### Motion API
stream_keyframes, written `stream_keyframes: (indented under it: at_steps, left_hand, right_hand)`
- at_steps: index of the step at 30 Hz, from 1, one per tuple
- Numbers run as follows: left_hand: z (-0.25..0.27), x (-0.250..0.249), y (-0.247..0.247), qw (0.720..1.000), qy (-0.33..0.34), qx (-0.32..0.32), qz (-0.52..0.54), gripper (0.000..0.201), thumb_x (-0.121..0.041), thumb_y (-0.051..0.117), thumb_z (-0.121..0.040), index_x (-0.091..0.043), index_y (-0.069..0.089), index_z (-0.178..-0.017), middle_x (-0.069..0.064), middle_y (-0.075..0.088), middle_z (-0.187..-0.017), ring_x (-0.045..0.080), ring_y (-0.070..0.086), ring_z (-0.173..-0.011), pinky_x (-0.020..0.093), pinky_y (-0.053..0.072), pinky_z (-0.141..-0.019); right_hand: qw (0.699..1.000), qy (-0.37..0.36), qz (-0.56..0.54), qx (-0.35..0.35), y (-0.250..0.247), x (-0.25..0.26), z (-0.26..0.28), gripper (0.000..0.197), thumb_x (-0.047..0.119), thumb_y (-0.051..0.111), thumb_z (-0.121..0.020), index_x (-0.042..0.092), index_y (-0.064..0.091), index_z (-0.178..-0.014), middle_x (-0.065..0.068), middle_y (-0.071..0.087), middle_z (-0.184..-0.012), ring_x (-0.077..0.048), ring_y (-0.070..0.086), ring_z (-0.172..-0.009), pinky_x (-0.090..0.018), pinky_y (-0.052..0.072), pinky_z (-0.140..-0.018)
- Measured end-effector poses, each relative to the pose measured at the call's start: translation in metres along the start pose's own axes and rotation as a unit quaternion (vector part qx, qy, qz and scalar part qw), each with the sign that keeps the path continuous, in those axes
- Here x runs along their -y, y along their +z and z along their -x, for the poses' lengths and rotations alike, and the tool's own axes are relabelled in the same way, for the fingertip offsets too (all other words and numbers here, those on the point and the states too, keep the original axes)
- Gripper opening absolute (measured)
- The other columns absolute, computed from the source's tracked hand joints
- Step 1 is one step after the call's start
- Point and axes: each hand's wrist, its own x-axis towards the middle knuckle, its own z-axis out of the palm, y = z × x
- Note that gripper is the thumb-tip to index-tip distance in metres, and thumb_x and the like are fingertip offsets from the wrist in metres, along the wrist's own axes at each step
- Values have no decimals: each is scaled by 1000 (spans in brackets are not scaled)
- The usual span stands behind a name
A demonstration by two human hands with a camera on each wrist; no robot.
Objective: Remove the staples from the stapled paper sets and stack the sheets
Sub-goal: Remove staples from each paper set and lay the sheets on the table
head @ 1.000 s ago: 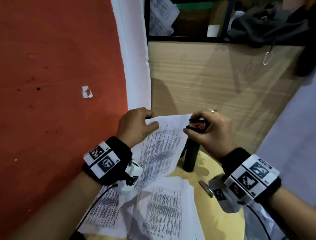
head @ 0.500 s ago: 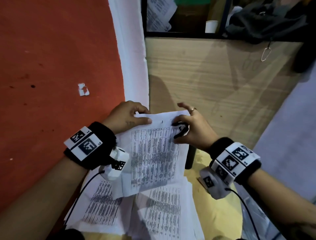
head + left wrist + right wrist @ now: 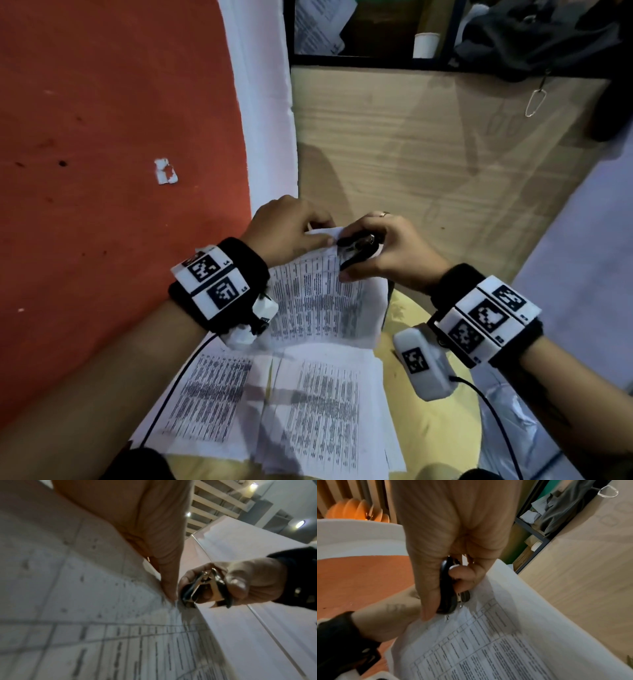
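A stapled paper set (image 3: 325, 301) printed with tables is held up over the small yellow table (image 3: 431, 425). My left hand (image 3: 291, 233) pinches its top edge, thumb (image 3: 169, 582) pressed on the sheet. My right hand (image 3: 383, 250) grips a black staple remover (image 3: 358, 248), whose metal claws (image 3: 193, 589) bite at the paper's top edge right beside the left thumb. In the right wrist view the staple remover (image 3: 448, 591) sits between thumb and fingers against the paper (image 3: 488, 642). The staple itself is hidden.
Loose printed sheets (image 3: 274, 404) lie spread on the yellow table below the hands. A red floor (image 3: 102, 137) is on the left with a paper scrap (image 3: 165, 171). A wooden panel (image 3: 428, 154) and a shelf with a white cup (image 3: 425, 44) stand behind.
The right hand has brought the staple remover onto the top edge of the paper set, close to the left hand. The left hand now pinches the top edge nearer the tool.
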Motion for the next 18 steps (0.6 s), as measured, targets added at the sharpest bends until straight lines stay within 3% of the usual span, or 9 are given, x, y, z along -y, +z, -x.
stream_keyframes:
  at_steps: [2,4,8,10,12,13,15,18]
  left_hand:
    - [-2,2,-1,999,-4,15,30,8,-32,70,-81,-26,73,-87,-22,54,-50,-4,47,-55,24,32,-58]
    - [-3,5,-2,998,-3,33,58,8,-32,70,-82,-24,72,-84,-21,56,-52,-5,47,-53,25,35,-59]
    - [-3,4,-6,991,-2,61,120,12,-28,69,-84,-16,71,-80,-13,63,-64,5,54,-59,32,45,-64]
    - [-2,1,-8,985,-2,73,159,11,-22,70,-84,-19,68,-73,-14,61,-59,0,52,-56,26,42,-60]
    - [-1,-3,-11,979,5,86,184,19,-18,69,-84,-23,63,-67,-16,58,-53,-5,47,-52,16,36,-55]
    - [-1,-5,-12,977,6,92,190,18,-17,69,-84,-20,63,-67,-14,58,-55,-4,47,-53,17,36,-56]
    - [0,-7,-15,974,3,102,200,14,-17,70,-83,-9,66,-73,0,60,-62,5,50,-62,25,38,-61]
    - [-1,-8,-17,970,6,111,218,28,-29,68,-77,-2,69,-86,24,62,-75,15,51,-68,30,38,-66]
  right_hand:
    - [999,-35,-9,-23,-1,-3,3,47,24,88,-44,14,69,-86,-10,58,-93,-21,58,-88,-34,49,-82]
    - [992,-89,21,-82,0,-2,8,46,29,81,-49,10,68,-88,-9,52,-102,-12,54,-91,-22,46,-83]
    - [944,-187,220,-159,2,8,16,41,28,69,-62,10,67,-98,-8,62,-107,-30,63,-85,-38,53,-64]
    - [921,-218,279,-164,3,11,16,39,25,70,-61,12,67,-98,-6,66,-103,-31,63,-80,-38,53,-57]
    - [915,-225,291,-163,3,15,16,38,25,69,-60,14,67,-97,-3,67,-102,-29,63,-79,-38,52,-53]
    - [915,-226,293,-163,2,16,16,38,26,69,-60,15,67,-97,-3,67,-103,-28,63,-78,-37,52,-51]
    - [914,-231,294,-158,1,18,17,39,26,70,-60,15,67,-97,-2,68,-102,-27,63,-76,-36,52,-50]
    - [913,-246,291,-143,-2,19,17,43,24,72,-58,14,67,-99,-4,68,-100,-28,64,-76,-36,52,-50]
